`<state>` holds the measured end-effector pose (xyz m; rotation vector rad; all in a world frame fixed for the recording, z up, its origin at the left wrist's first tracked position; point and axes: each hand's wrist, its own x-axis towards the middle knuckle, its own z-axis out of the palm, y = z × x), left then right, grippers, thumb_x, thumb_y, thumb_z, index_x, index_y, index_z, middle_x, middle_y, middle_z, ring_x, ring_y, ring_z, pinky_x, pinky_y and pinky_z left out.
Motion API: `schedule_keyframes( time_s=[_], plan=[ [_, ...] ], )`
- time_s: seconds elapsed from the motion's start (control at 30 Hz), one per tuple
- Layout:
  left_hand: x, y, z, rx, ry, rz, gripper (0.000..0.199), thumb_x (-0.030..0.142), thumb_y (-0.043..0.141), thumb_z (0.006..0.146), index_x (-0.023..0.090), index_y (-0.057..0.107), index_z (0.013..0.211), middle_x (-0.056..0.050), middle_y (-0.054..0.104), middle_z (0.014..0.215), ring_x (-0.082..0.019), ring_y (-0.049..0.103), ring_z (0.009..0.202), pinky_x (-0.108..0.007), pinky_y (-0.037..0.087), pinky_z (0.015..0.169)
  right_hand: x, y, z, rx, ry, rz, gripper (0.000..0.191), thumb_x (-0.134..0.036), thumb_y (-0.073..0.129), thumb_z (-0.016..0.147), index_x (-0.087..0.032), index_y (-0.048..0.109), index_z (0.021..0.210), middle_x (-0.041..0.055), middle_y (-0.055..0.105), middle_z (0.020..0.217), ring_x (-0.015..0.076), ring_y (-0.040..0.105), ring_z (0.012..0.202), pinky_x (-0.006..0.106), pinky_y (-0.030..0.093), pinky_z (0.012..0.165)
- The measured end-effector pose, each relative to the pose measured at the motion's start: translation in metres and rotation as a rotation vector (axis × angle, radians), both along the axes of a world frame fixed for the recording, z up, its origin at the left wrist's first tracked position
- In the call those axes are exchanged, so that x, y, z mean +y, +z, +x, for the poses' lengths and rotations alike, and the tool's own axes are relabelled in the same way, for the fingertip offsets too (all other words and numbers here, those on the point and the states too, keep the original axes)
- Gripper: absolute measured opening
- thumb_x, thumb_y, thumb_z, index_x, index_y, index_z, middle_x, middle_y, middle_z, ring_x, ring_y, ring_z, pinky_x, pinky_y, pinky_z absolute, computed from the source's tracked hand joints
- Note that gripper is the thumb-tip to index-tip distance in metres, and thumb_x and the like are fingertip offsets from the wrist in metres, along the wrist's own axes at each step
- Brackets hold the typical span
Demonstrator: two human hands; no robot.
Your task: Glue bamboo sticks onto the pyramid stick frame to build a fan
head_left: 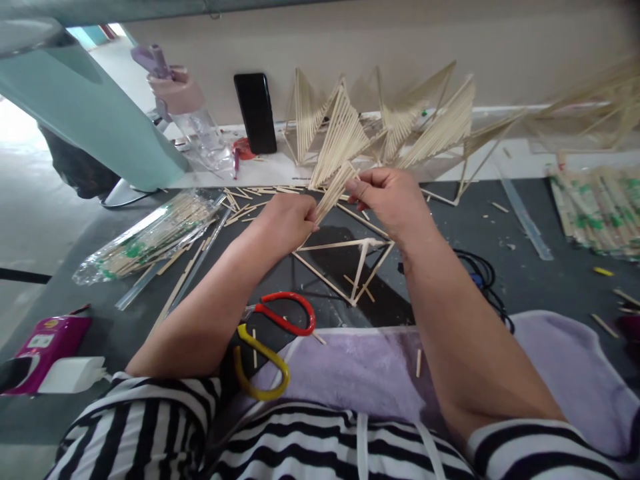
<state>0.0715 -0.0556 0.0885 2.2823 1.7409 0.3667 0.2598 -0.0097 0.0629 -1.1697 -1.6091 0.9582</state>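
Note:
Thin wooden sticks (334,193), lying side by side in a slanted panel, run between my two hands. My left hand (293,219) is closed on their lower left end. At the upper right end, my right hand (383,195) pinches them between thumb and fingers. Just below the hands, a triangular stick frame (324,275) stands on the dark table, with whitish glue at its top joint. Whether the panel is joined to this frame cannot be made out behind my left hand.
Finished stick structures (345,127) and a black phone (255,113) stand at the back. Bagged sticks (150,233) lie left, more bundles (600,207) right. Red-handled scissors (287,313), a yellow handle (263,367) and a purple cloth (355,363) are near the front edge.

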Motion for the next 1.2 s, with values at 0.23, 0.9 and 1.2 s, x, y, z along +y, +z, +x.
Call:
schedule_keyframes(
  time_s=[0.23, 0.9, 1.2],
  plan=[
    [0.003, 0.002, -0.003, 0.099, -0.017, -0.076, 0.012, 0.025, 0.068, 0.073, 0.015, 0.074, 0.073, -0.003, 0.066, 0.066, -0.017, 0.059, 0.067, -0.029, 0.036, 0.061, 0.004, -0.006, 0.000, 0.031, 0.007, -0.012, 0.028, -0.044, 0.073, 0.075, -0.017, 0.068, 0.072, 0.0000, 0.063, 0.059, 0.0095, 0.052, 0.050, 0.026, 0.044, 0.051],
    [0.004, 0.005, -0.008, 0.117, -0.058, -0.184, 0.013, 0.027, 0.068, 0.072, 0.016, 0.074, 0.076, -0.003, 0.066, 0.066, -0.016, 0.056, 0.063, -0.028, 0.033, 0.058, 0.003, -0.006, 0.001, 0.024, 0.005, -0.014, 0.028, -0.044, 0.073, 0.074, -0.016, 0.069, 0.071, 0.0007, 0.062, 0.060, 0.0099, 0.050, 0.049, 0.026, 0.041, 0.050],
    [0.012, 0.003, -0.017, 0.117, -0.104, -0.263, 0.012, 0.029, 0.066, 0.071, 0.018, 0.069, 0.068, 0.000, 0.064, 0.062, -0.013, 0.053, 0.059, -0.026, 0.029, 0.054, 0.002, -0.004, -0.001, 0.040, 0.018, -0.052, 0.028, -0.045, 0.072, 0.072, -0.017, 0.068, 0.070, -0.0001, 0.063, 0.061, 0.0096, 0.050, 0.049, 0.025, 0.040, 0.050]
  ],
)
